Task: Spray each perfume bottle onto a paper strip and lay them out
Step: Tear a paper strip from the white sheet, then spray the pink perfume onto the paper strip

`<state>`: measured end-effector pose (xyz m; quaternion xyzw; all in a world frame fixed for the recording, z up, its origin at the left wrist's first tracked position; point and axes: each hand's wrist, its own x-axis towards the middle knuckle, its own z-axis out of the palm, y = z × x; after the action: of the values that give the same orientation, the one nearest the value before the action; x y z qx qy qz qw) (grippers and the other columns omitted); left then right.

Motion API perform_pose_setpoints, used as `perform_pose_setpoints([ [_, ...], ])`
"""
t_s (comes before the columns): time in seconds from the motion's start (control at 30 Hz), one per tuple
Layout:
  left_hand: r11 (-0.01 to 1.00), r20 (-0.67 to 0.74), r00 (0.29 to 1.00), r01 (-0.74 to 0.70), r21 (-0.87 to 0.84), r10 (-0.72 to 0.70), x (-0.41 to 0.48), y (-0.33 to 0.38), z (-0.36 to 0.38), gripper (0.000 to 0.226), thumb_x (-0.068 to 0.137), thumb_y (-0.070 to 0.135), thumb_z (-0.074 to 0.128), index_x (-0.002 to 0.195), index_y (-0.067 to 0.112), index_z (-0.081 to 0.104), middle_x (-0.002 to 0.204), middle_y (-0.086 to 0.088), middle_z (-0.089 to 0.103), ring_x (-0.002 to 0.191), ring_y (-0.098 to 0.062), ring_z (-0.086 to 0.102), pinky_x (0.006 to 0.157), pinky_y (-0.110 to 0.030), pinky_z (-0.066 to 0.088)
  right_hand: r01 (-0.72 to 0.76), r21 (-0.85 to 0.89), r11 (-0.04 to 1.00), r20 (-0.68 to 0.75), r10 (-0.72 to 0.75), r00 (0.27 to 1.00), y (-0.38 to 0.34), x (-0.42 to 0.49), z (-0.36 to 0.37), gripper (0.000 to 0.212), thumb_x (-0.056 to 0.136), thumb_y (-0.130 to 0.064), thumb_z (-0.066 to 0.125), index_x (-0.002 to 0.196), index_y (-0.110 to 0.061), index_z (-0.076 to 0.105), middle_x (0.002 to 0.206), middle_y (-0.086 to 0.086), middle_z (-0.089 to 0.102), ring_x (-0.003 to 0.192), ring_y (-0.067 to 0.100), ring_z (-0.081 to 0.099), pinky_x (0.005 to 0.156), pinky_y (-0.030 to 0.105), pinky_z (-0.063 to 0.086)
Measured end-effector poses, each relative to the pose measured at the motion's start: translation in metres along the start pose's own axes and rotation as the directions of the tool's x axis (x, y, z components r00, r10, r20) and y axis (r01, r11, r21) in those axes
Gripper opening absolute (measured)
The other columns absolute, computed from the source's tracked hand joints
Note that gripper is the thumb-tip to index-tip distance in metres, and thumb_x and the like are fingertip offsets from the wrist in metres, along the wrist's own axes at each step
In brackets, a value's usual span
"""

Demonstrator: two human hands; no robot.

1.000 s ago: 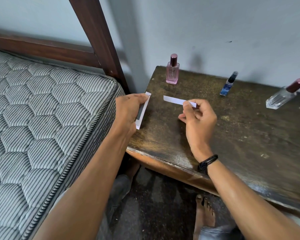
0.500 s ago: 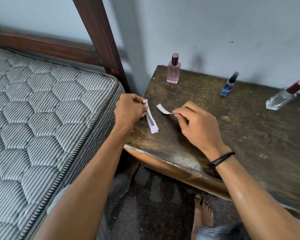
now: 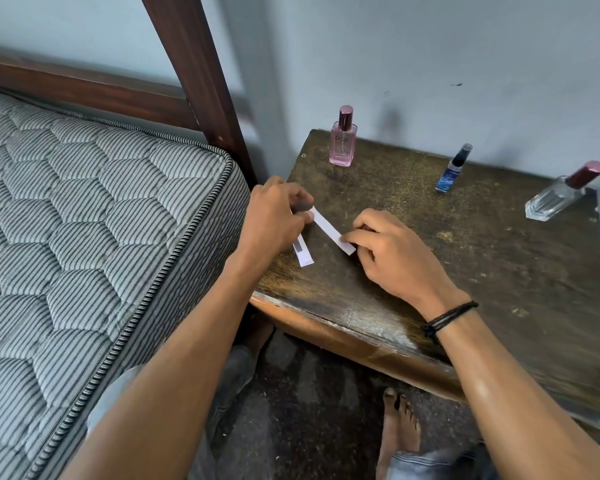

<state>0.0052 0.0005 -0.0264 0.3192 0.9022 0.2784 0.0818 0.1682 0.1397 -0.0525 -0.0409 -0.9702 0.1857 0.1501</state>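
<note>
Head view: a white strip (image 3: 330, 229) lies slanted on the table (image 3: 465, 278) near its left edge, running between the two hands. A second strip (image 3: 303, 253) with a grey band sticks out toward the near side from under the left hand (image 3: 277, 221).

Along the far edge, well apart from the hands, a pink bottle (image 3: 343, 139) stands on the left, a blue bottle (image 3: 453, 169) in the middle and a clear bottle (image 3: 559, 198) on the right. A mattress (image 3: 84, 237) and a wooden post (image 3: 194, 81) are left of the table.

The left hand is curled, its fingertips gripping the far ends of both strips. The right hand (image 3: 394, 259), a black wristband (image 3: 448, 318) on its wrist, is also curled and pinches the first strip's near right end.
</note>
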Motion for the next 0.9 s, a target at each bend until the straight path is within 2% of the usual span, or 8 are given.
perform_pose_setpoints([
  [0.1,0.997,0.011,0.999,-0.039,0.067,0.039,-0.001,0.001,0.007,0.025,0.086,0.026,0.076,0.111,0.025,0.074,0.102,0.01,0.053,0.111,-0.022,0.046,0.087,-0.018,0.024,0.001,0.015,1.0,0.022,-0.002,1.0,-0.001,0.0,-0.001,0.037,0.096,-0.016,0.042,0.105,-0.007,0.077,0.101,0.003,0.058,0.094,0.026,0.055,0.069,0.046,0.056],
  [0.23,0.994,-0.008,0.999,-0.047,0.097,0.048,-0.001,0.001,0.008,0.03,0.087,0.028,0.075,0.116,0.023,0.073,0.104,0.009,0.057,0.114,-0.022,0.043,0.091,-0.02,0.027,-0.04,0.062,0.997,-0.013,0.041,0.999,-0.001,-0.001,-0.001,0.029,0.092,0.004,0.056,0.109,-0.007,0.076,0.103,0.002,0.061,0.098,0.023,0.058,0.078,0.041,0.056],
  [0.3,0.994,-0.009,0.999,-0.046,0.1,0.047,0.0,0.001,0.009,0.032,0.087,0.029,0.076,0.118,0.023,0.072,0.109,0.006,0.062,0.115,-0.023,0.044,0.093,-0.023,0.031,-0.052,0.084,0.995,-0.034,0.055,0.998,-0.001,0.0,-0.001,0.029,0.09,0.008,0.059,0.108,-0.008,0.075,0.103,0.001,0.061,0.098,0.021,0.058,0.079,0.038,0.055],
  [0.47,0.993,-0.007,1.0,-0.03,0.115,0.031,0.0,0.003,0.009,0.031,0.087,0.03,0.076,0.117,0.025,0.072,0.112,0.006,0.064,0.117,-0.024,0.044,0.097,-0.035,0.039,-0.063,0.111,0.992,-0.085,0.073,0.994,-0.001,0.002,-0.001,0.026,0.09,0.007,0.06,0.103,-0.009,0.075,0.101,0.0,0.061,0.092,0.019,0.059,0.077,0.03,0.05],
  [0.67,0.993,-0.006,1.0,-0.004,0.116,0.004,-0.002,0.005,0.007,0.032,0.086,0.032,0.076,0.117,0.027,0.072,0.115,0.009,0.064,0.119,-0.022,0.042,0.089,-0.03,0.028,-0.124,0.154,0.98,-0.098,0.14,0.985,-0.002,0.006,0.0,0.025,0.093,0.004,0.06,0.104,-0.011,0.076,0.102,-0.004,0.063,0.084,0.008,0.055,0.075,0.018,0.04],
  [0.77,0.994,-0.001,1.0,0.005,0.111,-0.005,-0.002,0.006,0.006,0.033,0.087,0.033,0.076,0.119,0.028,0.071,0.116,0.01,0.064,0.122,-0.021,0.041,0.089,-0.031,0.026,-0.144,0.172,0.975,-0.117,0.165,0.979,-0.003,0.008,0.001,0.024,0.093,0.003,0.06,0.104,-0.012,0.076,0.102,-0.006,0.063,0.079,0.005,0.052,0.072,0.019,0.041],
  [0.9,0.998,-0.03,0.999,0.02,0.065,-0.018,0.001,0.007,0.003,0.028,0.088,0.035,0.073,0.115,0.028,0.071,0.114,0.011,0.066,0.123,-0.02,0.042,0.09,-0.031,0.026,-0.192,0.237,0.952,-0.186,0.238,0.953,-0.006,0.014,0.0,0.023,0.094,0.001,0.062,0.104,-0.013,0.077,0.098,-0.006,0.063,0.078,0.009,0.057,0.071,0.024,0.048],
])
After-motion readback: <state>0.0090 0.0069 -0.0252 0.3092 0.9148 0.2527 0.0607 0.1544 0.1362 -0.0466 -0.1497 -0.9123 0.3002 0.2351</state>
